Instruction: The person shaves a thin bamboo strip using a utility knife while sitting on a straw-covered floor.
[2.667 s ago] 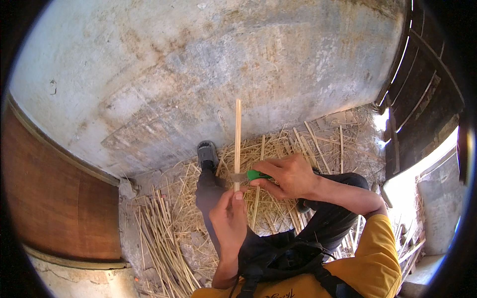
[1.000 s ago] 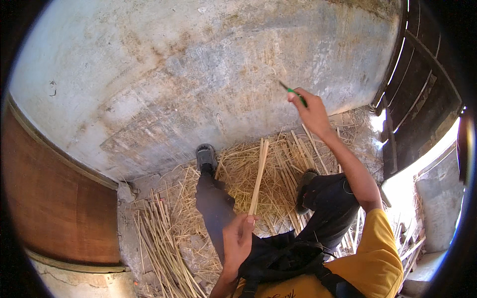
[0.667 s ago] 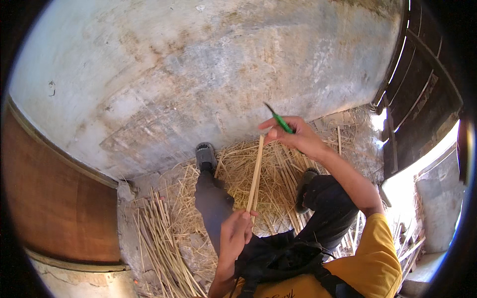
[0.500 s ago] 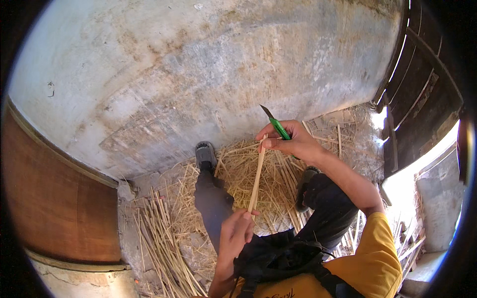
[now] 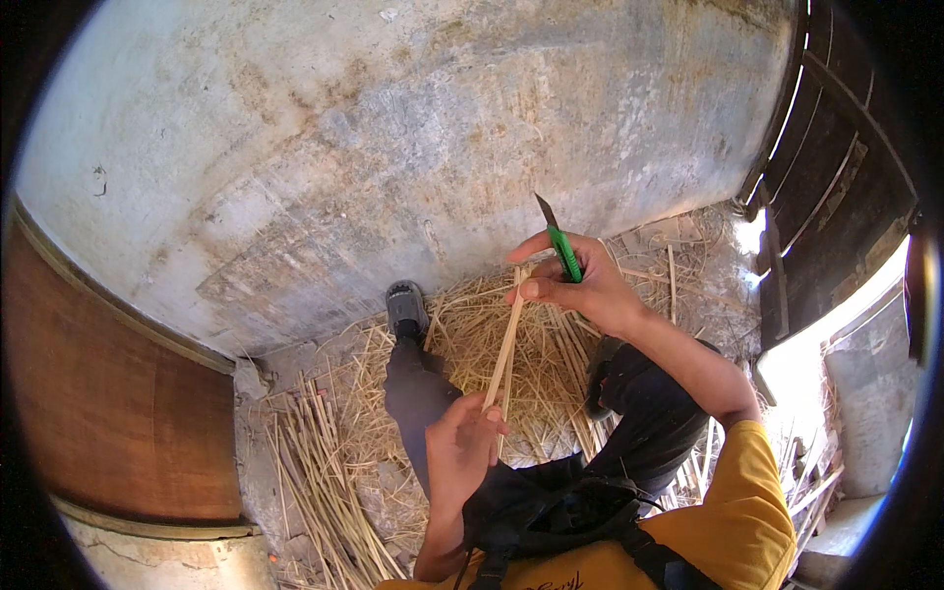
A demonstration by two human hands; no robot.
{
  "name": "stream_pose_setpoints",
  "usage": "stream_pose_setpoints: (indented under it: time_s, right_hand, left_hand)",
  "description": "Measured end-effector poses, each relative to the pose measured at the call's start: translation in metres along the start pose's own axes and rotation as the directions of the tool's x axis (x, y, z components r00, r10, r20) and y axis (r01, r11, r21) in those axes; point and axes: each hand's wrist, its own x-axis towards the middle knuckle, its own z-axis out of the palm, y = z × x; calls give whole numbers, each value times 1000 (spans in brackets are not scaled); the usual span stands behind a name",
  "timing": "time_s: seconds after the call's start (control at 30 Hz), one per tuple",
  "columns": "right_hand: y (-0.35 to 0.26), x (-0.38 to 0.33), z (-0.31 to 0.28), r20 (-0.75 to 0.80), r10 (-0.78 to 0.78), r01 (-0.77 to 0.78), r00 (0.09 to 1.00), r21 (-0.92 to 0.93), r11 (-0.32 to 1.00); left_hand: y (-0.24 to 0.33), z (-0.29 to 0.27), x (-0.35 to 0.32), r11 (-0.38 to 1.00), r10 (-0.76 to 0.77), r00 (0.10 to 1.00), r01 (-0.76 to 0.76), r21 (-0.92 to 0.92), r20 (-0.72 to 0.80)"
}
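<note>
Thin pale bamboo strips point(image 5: 505, 344) stretch between my two hands, above the littered floor. My left hand point(image 5: 464, 438) is closed on their lower end, where two strips stand slightly apart. My right hand point(image 5: 582, 285) pinches the upper end between thumb and fingers, with the index finger stretched out to the left. Tucked in that same hand is a green utility knife point(image 5: 564, 254), its dark blade pointing up toward the wall, away from the strips.
Curly shavings point(image 5: 462, 344) cover the floor between my feet. A bundle of long strips point(image 5: 329, 482) lies at the left. Ahead rises a stained plaster wall point(image 5: 472, 147); a brown wooden panel point(image 5: 118, 393) stands left, dark boards point(image 5: 836, 187) right.
My left hand has shifted slightly up the strips, whose lower parts now show a gap. My right index finger has lifted, and the knife has tilted more upright and moved slightly right.
</note>
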Motion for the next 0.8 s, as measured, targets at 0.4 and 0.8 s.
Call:
stream_pose_setpoints:
  time_s: [0.4,0.8]
  right_hand:
    - [6,-1,0,1,-97,97,995,74,993]
    - [7,-1,1,-1,-62,62,998,105,993]
  left_hand:
    - [10,-5,-3,989,-124,987,130,-63,98]
    - [10,-8,-4,993,-69,991,80,-92,119]
